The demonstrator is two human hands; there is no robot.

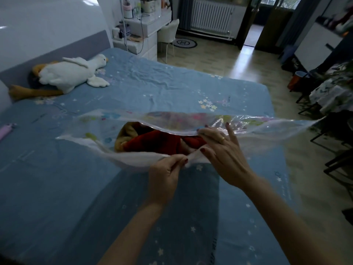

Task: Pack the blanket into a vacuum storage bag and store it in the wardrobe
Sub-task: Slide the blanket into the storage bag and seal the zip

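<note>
Hands work at the mouth of a clear plastic vacuum storage bag (99,129) printed with small coloured shapes, lying on a bed covered by a light blue sheet with star and flower print (172,87). The left hand (164,175) pinches the near edge of the bag's opening between thumb and curled fingers. The right hand (223,159) grips the same opening just beside it, thumb on the near edge and fingers on the far edge, with a gold ring on one finger. Inside the bag, seen through the gaping mouth, sits a folded red and yellow plush blanket (158,142). Near the grey headboard lies a white plush goose with orange feet (66,73). At the bed's left edge rests a small lilac object (5,130), too blurred to identify.
</note>
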